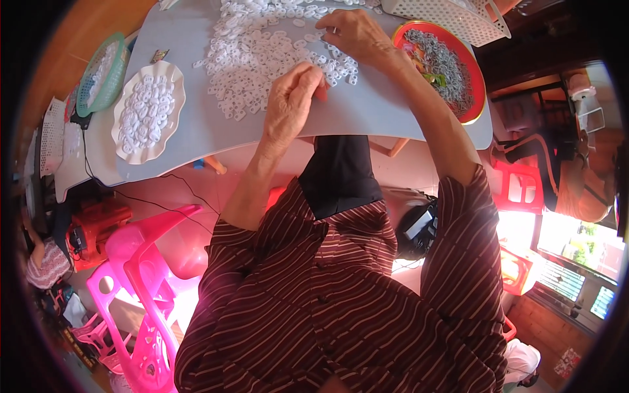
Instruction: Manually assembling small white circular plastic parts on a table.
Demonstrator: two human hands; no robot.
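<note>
2 hands (321, 72) amid white plastic pieces (255, 59); red tray (475, 72) beside.

Bright daylight, pink glare (fisheye-bent edges)

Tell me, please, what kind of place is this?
Probably a home used for small piecework. A low grey table holds a heap of small white plastic pieces, with filled plates beside it, and a pink plastic chair.

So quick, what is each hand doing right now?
Left hand: fingers curled at the small white pieces; whether it holds one cannot be told.
Right hand: resting on the pieces; grip cannot be told.
</note>
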